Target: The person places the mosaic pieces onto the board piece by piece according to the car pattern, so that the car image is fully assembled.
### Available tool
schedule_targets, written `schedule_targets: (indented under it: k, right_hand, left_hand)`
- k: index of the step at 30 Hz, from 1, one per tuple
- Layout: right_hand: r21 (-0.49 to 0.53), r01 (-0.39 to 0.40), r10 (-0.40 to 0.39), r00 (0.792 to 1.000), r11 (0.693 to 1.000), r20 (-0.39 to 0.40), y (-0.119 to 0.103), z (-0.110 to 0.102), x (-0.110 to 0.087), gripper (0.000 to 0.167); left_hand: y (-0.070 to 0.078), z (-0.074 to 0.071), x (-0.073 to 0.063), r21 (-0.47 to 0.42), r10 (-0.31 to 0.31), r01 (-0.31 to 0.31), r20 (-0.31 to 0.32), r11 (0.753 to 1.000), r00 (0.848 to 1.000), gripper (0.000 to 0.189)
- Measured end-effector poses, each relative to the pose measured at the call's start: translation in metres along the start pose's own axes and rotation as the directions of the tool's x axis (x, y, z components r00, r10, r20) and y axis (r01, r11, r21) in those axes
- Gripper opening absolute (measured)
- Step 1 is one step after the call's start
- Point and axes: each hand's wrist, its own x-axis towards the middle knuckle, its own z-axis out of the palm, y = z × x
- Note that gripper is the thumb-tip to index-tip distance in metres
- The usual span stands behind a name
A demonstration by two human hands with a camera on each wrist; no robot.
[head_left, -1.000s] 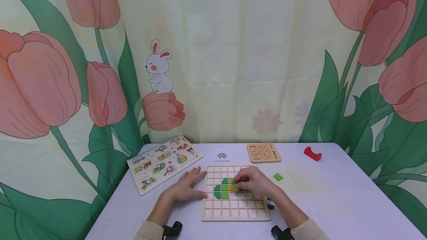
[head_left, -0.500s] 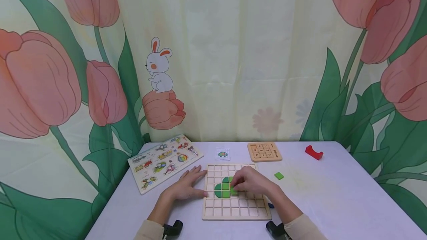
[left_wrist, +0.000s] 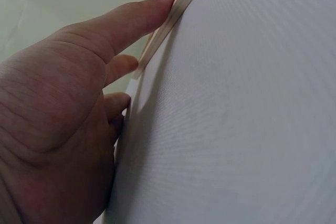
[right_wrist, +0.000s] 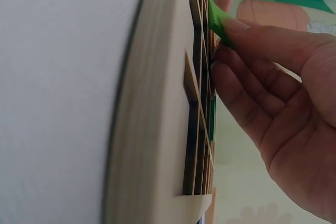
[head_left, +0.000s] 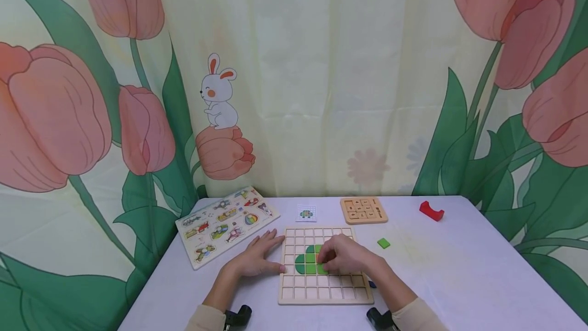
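A wooden grid board (head_left: 294,290) lies in the middle of the white table. Dark green rounded pieces (head_left: 299,268) and light green square tiles (head_left: 310,258) fill some of its cells. My right hand (head_left: 347,255) is over the board and covers part of the pattern. In the right wrist view, thumb and fingertips pinch a light green square tile (right_wrist: 216,20), which stands tilted at the grid. At the board's left edge my left hand (head_left: 258,256) rests with fingers spread, thumb and fingertips touching the wooden rim (left_wrist: 167,24).
A picture puzzle board (head_left: 227,226) lies at the back left. Behind the grid are a small pattern card (head_left: 305,213) and a wooden number puzzle (head_left: 363,210). To the right lie a loose green tile (head_left: 383,243) and a red curved piece (head_left: 431,211). A blue piece (head_left: 372,284) peeks out beside the board.
My right hand has moved slightly left and toward me on the board with the green tile, to the cell right of the lower green square. My left hand has stayed in place.
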Motion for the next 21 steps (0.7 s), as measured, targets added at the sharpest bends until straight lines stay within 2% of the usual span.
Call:
schedule_targets:
  k: [5, 21]
  right_hand:
    - [0.006, -0.031, 0.031, 0.999, 0.999, 0.014, 0.0011, 0.0029, -0.0018, 0.020]
    - [-0.095, 0.003, -0.002, 1.000, 0.996, 0.007, 0.0031, 0.0048, 0.0019, 0.020]
  left_hand:
    - [-0.0008, 0.0017, -0.0001, -0.003, 0.003, -0.003, -0.002, 1.000, 1.000, 0.096]
    - [0.0002, -0.0010, -0.0014, 0.001, 0.001, -0.001, -0.001, 1.000, 1.000, 0.096]
